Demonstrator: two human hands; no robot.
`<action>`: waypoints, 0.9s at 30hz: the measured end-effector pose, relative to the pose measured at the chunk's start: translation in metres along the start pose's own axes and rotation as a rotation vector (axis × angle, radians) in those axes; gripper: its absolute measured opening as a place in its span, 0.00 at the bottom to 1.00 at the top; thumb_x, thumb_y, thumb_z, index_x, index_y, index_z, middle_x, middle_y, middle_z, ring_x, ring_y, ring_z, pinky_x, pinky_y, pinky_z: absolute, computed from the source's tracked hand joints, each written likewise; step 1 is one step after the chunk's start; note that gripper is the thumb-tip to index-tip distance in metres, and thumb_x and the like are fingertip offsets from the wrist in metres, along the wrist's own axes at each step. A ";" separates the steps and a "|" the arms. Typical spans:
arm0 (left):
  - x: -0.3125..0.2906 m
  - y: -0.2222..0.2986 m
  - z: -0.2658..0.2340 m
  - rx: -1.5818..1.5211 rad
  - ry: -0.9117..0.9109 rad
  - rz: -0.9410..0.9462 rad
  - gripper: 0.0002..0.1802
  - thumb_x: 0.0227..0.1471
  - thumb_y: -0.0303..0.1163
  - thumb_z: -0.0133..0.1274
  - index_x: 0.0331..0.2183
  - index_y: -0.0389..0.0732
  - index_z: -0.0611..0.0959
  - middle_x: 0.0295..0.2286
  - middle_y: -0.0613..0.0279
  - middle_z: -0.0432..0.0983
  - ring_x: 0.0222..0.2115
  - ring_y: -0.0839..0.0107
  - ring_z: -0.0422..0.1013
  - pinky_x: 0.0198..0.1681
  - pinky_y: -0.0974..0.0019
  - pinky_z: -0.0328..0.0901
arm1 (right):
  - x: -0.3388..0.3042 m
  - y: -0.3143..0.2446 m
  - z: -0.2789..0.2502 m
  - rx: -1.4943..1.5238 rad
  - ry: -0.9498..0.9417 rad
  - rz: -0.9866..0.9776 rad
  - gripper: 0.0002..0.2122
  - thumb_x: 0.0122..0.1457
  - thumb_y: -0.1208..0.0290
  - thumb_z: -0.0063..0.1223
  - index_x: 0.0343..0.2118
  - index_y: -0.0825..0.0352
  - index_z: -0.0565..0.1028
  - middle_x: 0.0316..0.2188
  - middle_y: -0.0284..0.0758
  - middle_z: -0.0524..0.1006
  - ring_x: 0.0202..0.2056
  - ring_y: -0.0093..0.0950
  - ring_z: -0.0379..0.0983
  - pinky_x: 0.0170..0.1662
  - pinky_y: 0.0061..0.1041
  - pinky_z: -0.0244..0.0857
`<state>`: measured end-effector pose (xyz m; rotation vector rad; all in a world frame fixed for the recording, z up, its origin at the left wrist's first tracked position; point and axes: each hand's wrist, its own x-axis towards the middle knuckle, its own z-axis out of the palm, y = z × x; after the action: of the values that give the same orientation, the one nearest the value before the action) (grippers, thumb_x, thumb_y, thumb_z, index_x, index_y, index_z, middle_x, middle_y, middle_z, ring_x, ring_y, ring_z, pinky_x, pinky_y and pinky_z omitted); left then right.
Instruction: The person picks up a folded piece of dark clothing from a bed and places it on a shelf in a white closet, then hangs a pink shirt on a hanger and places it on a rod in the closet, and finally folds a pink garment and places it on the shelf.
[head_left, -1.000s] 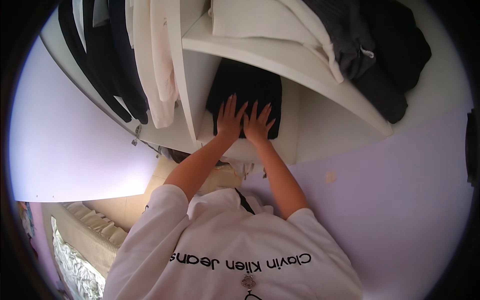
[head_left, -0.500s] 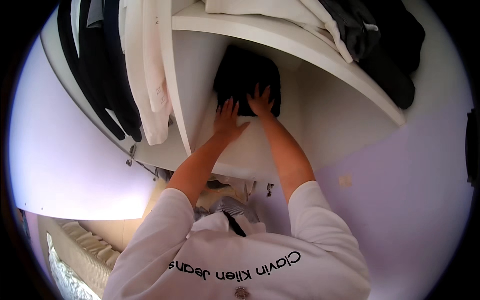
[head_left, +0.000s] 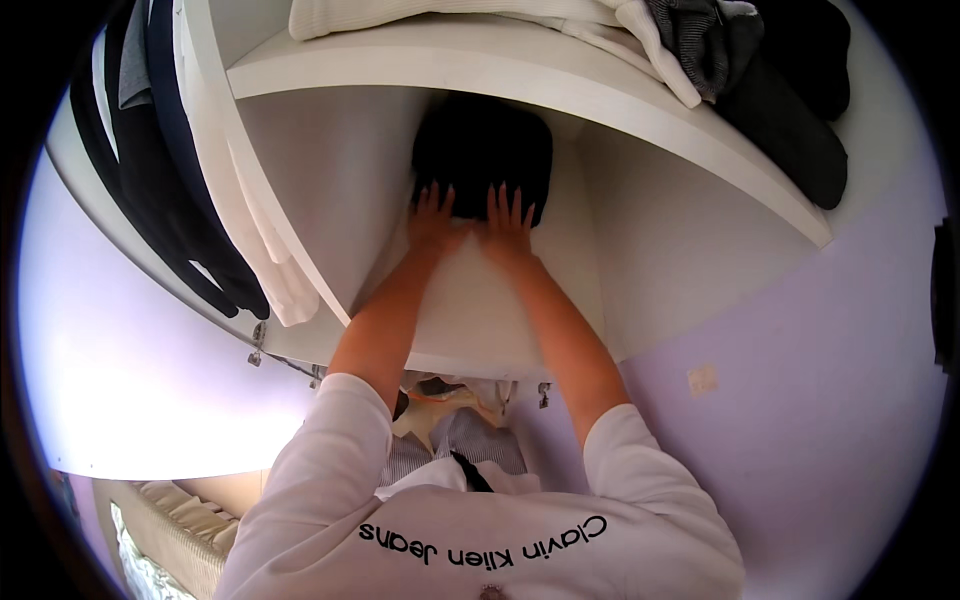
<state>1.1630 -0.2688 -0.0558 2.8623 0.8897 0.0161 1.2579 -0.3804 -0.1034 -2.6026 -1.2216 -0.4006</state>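
A folded black garment (head_left: 482,150) lies deep inside a white shelf compartment (head_left: 470,310), close to its left wall. My left hand (head_left: 436,228) rests at the near left edge of the garment, fingers stretched forward onto it. Beside it, my right hand (head_left: 506,235) has its fingers spread on the near right part of the garment. Both hands lie flat and grip nothing. The garment's far edge is in shadow under the upper shelf, so its exact kind cannot be made out.
Above runs a curved white shelf (head_left: 500,55) with cream clothing (head_left: 420,12) and dark grey and black garments (head_left: 785,125). Black and cream clothes (head_left: 240,220) hang at the left. A purple wall (head_left: 800,400) is at the right, and a bed (head_left: 165,530) at the lower left.
My right hand has drawn back from the garment's top to its near edge, beside my left hand. The view has shifted, and the garment appears further under the upper shelf.
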 end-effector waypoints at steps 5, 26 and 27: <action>-0.004 0.006 0.011 -0.020 0.088 0.055 0.50 0.49 0.67 0.34 0.62 0.45 0.44 0.63 0.59 0.34 0.63 0.62 0.33 0.64 0.59 0.34 | 0.053 0.035 -0.020 0.030 -0.224 -0.051 0.34 0.61 0.53 0.39 0.64 0.56 0.39 0.66 0.34 0.36 0.66 0.39 0.30 0.62 0.54 0.21; -0.198 -0.046 0.031 -0.169 0.341 0.284 0.34 0.54 0.44 0.43 0.58 0.39 0.58 0.59 0.49 0.48 0.60 0.52 0.45 0.61 0.49 0.41 | -0.119 -0.097 -0.055 0.186 -0.158 -0.075 0.26 0.63 0.59 0.31 0.60 0.69 0.53 0.63 0.45 0.48 0.64 0.41 0.39 0.64 0.42 0.29; -0.210 -0.048 0.029 -0.175 0.349 0.295 0.33 0.53 0.43 0.44 0.58 0.40 0.59 0.59 0.50 0.49 0.60 0.53 0.46 0.61 0.50 0.41 | -0.128 -0.102 -0.058 0.181 -0.147 -0.079 0.25 0.63 0.60 0.30 0.60 0.69 0.53 0.63 0.45 0.49 0.64 0.41 0.39 0.64 0.43 0.30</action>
<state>0.9641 -0.3517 -0.0843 2.8371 0.4737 0.6085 1.0916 -0.4273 -0.0831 -2.4715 -1.3438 -0.1080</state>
